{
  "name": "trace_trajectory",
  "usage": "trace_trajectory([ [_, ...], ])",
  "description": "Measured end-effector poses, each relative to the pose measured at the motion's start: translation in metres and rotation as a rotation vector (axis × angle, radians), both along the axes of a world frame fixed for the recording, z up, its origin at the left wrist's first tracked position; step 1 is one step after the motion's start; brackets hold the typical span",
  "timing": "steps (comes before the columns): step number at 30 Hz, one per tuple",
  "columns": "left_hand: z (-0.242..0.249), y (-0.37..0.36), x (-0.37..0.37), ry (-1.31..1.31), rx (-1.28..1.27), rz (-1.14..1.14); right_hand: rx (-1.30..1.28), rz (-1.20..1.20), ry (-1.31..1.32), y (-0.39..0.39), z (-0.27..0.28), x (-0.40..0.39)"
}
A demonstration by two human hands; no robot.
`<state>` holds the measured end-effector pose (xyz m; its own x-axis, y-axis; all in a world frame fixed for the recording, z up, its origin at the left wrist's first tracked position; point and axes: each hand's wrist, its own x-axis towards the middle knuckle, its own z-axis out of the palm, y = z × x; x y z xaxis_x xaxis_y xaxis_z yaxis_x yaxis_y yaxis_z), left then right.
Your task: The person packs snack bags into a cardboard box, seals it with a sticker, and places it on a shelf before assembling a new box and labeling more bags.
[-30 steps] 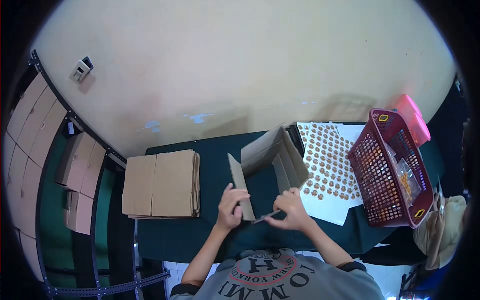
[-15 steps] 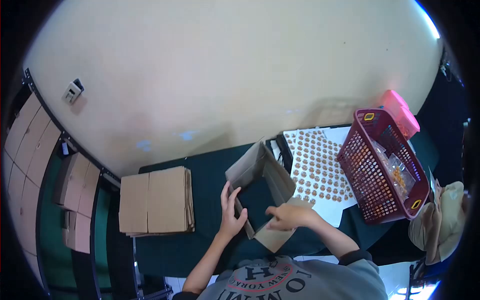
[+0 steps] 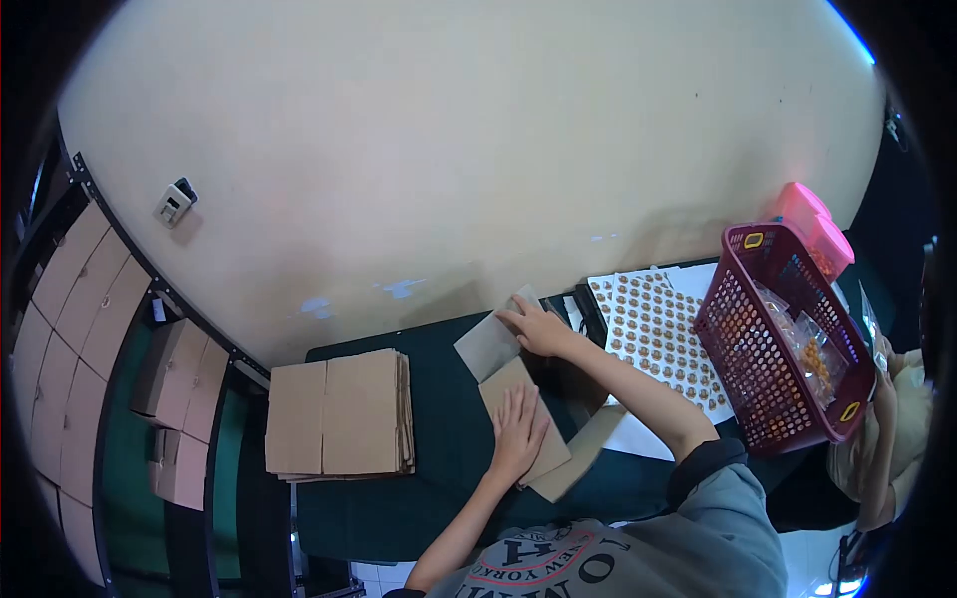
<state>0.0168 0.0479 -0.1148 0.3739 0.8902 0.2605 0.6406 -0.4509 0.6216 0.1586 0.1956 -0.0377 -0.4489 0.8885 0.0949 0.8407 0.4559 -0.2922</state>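
A brown cardboard box [image 3: 553, 450] stands on the dark green cloth in front of me, with flaps folded out at different angles. My left hand [image 3: 518, 436] lies flat on its left flap, fingers stretched out. At the far end, my right hand [image 3: 540, 329] touches the raised far flap [image 3: 482, 345] with its fingers apart. My right forearm crosses over the box and hides part of its opening. Left of the box sits a stack of flattened cardboard boxes [image 3: 361, 414].
Sheets of round stickers [image 3: 658, 334] lie to the right, beside a maroon plastic basket [image 3: 768, 399] holding clear bags. Pink containers [image 3: 822, 239] stand behind it. Shelves with closed cardboard boxes [image 3: 85, 299] line the left. Another person's arm [image 3: 877, 458] is at the far right.
My left hand has gone from the box's left side onto its left flap, now folded over. My right hand has moved from the near end to the far flap.
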Motion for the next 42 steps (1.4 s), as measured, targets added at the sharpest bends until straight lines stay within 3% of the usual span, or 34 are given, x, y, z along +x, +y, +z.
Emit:
trace_trajectory([
  [3,-0.011,0.005,0.004,0.203,0.063,0.013,0.134,0.031,0.093,-0.001,-0.009,0.002],
  [9,-0.008,0.011,-0.002,0.179,0.083,0.054,0.270,0.049,0.125,-0.019,-0.004,0.018],
  [11,-0.008,0.015,-0.005,0.173,0.089,0.060,0.298,0.104,0.346,-0.011,-0.011,0.031],
  [14,-0.013,0.025,-0.010,0.192,0.108,0.061,0.173,-0.030,0.305,-0.019,-0.002,0.046],
  [21,-0.013,0.024,-0.016,0.194,0.168,0.027,0.396,0.037,0.261,-0.045,0.003,0.041],
  [24,-0.011,0.023,-0.021,0.030,0.241,0.019,0.245,-0.001,0.216,-0.070,0.008,0.039],
  [26,-0.002,0.015,-0.020,-0.191,0.314,0.065,0.147,-0.013,0.171,-0.082,-0.016,0.046],
  [28,0.005,0.011,-0.017,-0.232,0.404,0.110,0.033,0.033,0.127,-0.094,-0.035,0.049],
  [30,0.006,0.010,-0.019,-0.060,0.370,0.062,-0.003,0.044,0.090,-0.101,-0.044,0.053],
  [34,0.004,0.025,-0.011,-0.039,0.283,-0.143,-0.088,0.043,-0.006,-0.112,-0.031,0.051],
  [36,0.010,0.025,0.000,0.152,0.272,0.067,-0.081,0.015,0.008,-0.121,-0.023,0.047],
  [38,-0.001,0.031,0.006,0.206,0.193,0.088,-0.071,-0.012,0.025,-0.132,-0.023,0.045],
  [41,-0.002,0.030,0.006,0.322,0.100,0.111,0.277,-0.061,0.145,-0.148,-0.015,0.039],
  [42,-0.001,0.028,0.007,0.381,0.078,0.113,0.281,-0.062,0.141,-0.154,-0.007,0.039],
])
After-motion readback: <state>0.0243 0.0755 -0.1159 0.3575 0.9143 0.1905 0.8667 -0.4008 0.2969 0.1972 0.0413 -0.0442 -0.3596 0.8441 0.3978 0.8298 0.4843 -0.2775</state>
